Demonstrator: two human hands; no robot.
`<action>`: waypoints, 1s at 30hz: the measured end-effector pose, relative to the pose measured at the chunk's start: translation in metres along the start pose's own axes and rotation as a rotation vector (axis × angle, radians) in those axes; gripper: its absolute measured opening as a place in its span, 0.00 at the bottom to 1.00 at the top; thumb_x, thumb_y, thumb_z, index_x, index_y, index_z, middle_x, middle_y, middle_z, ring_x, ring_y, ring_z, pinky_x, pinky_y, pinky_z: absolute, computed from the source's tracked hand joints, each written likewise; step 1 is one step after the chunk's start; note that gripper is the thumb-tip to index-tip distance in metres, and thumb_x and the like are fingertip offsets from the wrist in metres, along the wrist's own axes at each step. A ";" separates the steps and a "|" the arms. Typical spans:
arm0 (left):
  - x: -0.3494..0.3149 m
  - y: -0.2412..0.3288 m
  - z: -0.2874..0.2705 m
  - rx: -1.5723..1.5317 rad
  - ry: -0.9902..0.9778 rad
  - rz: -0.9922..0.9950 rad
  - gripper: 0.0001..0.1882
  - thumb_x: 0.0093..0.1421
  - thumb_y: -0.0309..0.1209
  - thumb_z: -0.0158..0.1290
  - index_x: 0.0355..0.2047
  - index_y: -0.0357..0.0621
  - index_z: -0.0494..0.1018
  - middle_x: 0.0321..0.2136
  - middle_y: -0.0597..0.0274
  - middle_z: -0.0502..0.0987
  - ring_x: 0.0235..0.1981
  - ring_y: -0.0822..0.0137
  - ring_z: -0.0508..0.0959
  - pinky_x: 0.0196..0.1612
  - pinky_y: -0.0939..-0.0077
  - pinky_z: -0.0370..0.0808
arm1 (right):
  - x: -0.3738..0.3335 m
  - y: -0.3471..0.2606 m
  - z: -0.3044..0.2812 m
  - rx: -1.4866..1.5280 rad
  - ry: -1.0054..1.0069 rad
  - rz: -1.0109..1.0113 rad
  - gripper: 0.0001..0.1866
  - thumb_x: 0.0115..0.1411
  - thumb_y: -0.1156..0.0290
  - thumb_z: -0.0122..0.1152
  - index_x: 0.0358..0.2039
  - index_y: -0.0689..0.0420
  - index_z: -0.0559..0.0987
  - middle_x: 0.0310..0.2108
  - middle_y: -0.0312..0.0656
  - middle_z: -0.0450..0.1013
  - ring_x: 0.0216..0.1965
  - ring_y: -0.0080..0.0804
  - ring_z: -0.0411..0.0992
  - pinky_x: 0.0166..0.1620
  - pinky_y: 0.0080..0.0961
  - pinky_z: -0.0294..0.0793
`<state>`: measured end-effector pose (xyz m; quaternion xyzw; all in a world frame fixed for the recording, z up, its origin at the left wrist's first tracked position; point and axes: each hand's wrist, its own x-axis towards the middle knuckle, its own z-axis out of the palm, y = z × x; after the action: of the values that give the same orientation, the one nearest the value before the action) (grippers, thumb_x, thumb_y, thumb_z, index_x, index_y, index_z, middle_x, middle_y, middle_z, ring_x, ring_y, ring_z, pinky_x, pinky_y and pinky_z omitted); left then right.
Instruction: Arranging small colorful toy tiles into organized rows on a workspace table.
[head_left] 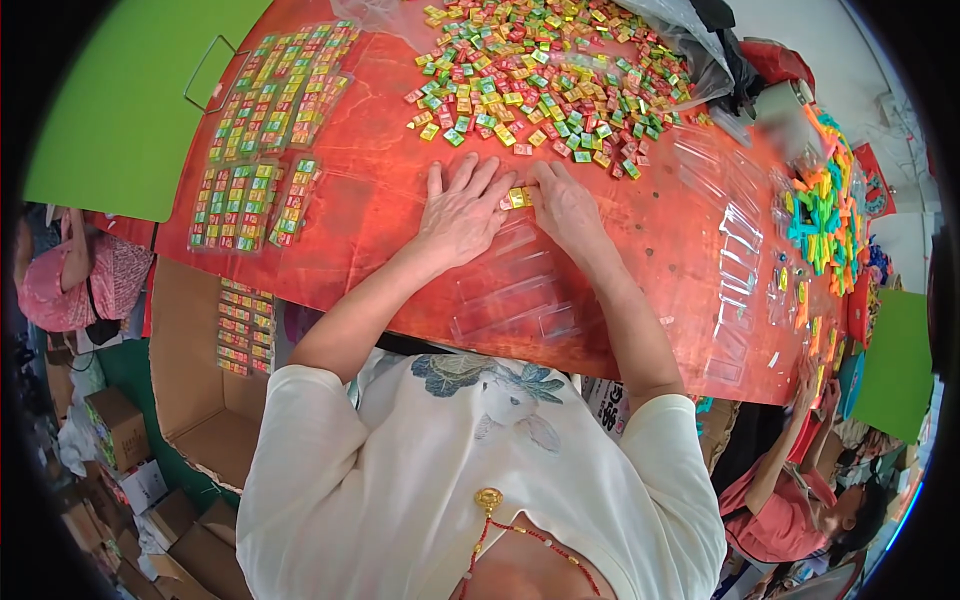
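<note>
My left hand lies on the red tabletop with its fingers spread, its thumb side close to a small yellow packet. My right hand is closed, fingers bent down at the packet's right end. Part of the packet is hidden by my fingers. Just beyond my hands spreads a big heap of small red, yellow and green packets. Closer to my body lie clear plastic trays with long compartments.
Filled trays stand in rows at the left. An open cardboard box below the table edge holds more. Further clear trays and a pile of colourful plastic toys are at the right. Another person works at the lower right.
</note>
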<state>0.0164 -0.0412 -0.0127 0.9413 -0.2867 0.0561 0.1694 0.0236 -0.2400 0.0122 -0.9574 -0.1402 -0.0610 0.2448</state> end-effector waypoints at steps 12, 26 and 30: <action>0.002 0.001 -0.014 -0.073 -0.073 -0.182 0.33 0.60 0.44 0.56 0.64 0.49 0.65 0.68 0.52 0.60 0.71 0.47 0.55 0.66 0.26 0.46 | 0.013 0.007 0.011 0.113 -0.016 0.011 0.13 0.64 0.70 0.56 0.49 0.58 0.73 0.41 0.53 0.77 0.41 0.56 0.77 0.41 0.48 0.76; -0.041 -0.049 -0.043 0.139 0.221 -0.229 0.29 0.58 0.38 0.58 0.57 0.41 0.70 0.49 0.51 0.72 0.54 0.51 0.69 0.58 0.39 0.59 | 0.010 0.005 0.021 0.350 0.059 0.028 0.12 0.62 0.71 0.60 0.47 0.58 0.78 0.38 0.48 0.79 0.39 0.42 0.80 0.42 0.34 0.77; -0.042 -0.052 -0.045 0.161 0.277 -0.174 0.24 0.59 0.35 0.56 0.53 0.36 0.73 0.38 0.55 0.73 0.42 0.55 0.72 0.44 0.56 0.67 | 0.007 0.017 0.024 0.413 0.076 0.019 0.11 0.62 0.72 0.60 0.45 0.57 0.79 0.37 0.47 0.78 0.38 0.41 0.79 0.42 0.34 0.77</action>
<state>0.0101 0.0369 0.0063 0.9563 -0.1728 0.1931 0.1354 0.0368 -0.2412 -0.0148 -0.8851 -0.1313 -0.0649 0.4418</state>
